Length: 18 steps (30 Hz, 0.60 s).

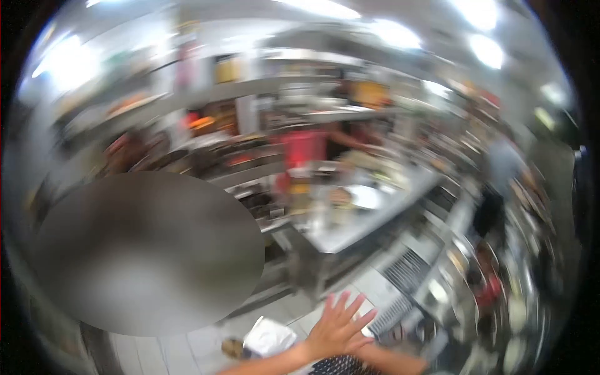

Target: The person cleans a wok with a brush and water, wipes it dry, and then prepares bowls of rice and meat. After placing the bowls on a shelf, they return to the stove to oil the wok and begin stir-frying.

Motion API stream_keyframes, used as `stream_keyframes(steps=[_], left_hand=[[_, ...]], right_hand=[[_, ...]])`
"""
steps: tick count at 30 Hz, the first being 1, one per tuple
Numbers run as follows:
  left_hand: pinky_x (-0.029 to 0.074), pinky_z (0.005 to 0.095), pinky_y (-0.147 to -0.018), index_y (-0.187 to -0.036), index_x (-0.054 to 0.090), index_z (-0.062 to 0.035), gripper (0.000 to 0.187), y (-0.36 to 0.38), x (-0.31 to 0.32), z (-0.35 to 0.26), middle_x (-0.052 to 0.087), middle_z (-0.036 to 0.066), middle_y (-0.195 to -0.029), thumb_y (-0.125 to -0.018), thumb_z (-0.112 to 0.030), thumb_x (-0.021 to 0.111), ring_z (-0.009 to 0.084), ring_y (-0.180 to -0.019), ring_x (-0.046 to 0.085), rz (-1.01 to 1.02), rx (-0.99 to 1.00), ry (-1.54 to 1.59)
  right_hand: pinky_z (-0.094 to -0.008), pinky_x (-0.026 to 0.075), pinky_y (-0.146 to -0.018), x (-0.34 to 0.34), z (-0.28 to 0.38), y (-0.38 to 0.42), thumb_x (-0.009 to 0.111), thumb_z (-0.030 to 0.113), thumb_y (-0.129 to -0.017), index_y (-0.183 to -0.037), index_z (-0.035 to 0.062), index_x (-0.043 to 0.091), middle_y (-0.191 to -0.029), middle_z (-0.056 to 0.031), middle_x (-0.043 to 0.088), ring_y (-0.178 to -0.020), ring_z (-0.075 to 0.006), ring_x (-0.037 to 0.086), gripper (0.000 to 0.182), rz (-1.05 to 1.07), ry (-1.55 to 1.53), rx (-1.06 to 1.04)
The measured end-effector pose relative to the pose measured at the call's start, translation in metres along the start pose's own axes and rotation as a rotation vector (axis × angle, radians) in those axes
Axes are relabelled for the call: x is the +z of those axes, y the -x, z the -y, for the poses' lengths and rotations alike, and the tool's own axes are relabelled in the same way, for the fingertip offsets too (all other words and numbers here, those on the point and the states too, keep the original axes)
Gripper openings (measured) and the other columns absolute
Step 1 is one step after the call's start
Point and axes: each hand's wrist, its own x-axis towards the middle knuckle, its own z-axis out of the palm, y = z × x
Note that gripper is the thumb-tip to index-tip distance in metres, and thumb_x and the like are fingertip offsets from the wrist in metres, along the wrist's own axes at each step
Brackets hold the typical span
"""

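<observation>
Scene: a blurred kitchen seen from the head view, with motion smear over nearly everything.
Hand in view: one hand [337, 328] is raised low in the frame, fingers spread wide and palm turned away, holding nothing and touching nothing that can be made out.
Which hand: the forearm enters from the lower left, but the blur leaves it unclear whether this is the left or the right hand.
Other arm: a second forearm [390, 360] lies just below and to the right of the hand, its own hand cut off or hidden, so its grip cannot be told.
Nearest thing: a white crumpled bag [270, 336] sits just to the left of the hand, near the wrist, apart from the fingers.
Beyond the fingertips: a steel table [359, 228] stands up and ahead of the hand, well apart, with a pale plate [364, 197] on its top.
Right of the hand: a metal grate [390, 312] lies just beside the fingertips.
Below: a pale tiled floor [187, 347] spreads to the left of the hand.
Farther off: a person in a red top [304, 148] stands beyond the table.
</observation>
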Motion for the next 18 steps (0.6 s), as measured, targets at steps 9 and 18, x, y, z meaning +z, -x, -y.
stream_keyframes(steps=[9, 18], left_hand=[[0.008, 0.0731, -0.111, -0.157, 0.024, -0.0102, 0.109, 0.031, 0.057, -0.030, 0.011, 0.028, -0.162, -0.072, -0.045, 0.084, 0.0553, -0.147, 0.006, 0.310, -0.133, -0.063], [0.010, 0.0626, -0.117, -0.156, 0.025, -0.0068, 0.104, -0.028, 0.030, 0.080, 0.018, 0.023, -0.162, -0.077, -0.048, 0.078, 0.0430, -0.151, 0.010, -0.124, -0.387, -0.424]], right_hand=[[-0.0635, 0.018, -0.115, -0.180, -0.090, -0.055, 0.067, 0.047, -0.088, -0.156, 0.0050, 0.024, -0.159, -0.0295, 0.018, -0.145, -0.0506, 0.022, 0.091, -1.069, 0.140, 0.222], [-0.0591, 0.009, -0.118, -0.130, 0.067, 0.034, 0.061, 0.040, -0.093, -0.157, -0.0005, 0.017, -0.162, -0.0294, 0.010, -0.150, -0.0475, 0.010, 0.087, -0.813, -0.333, -0.096]])
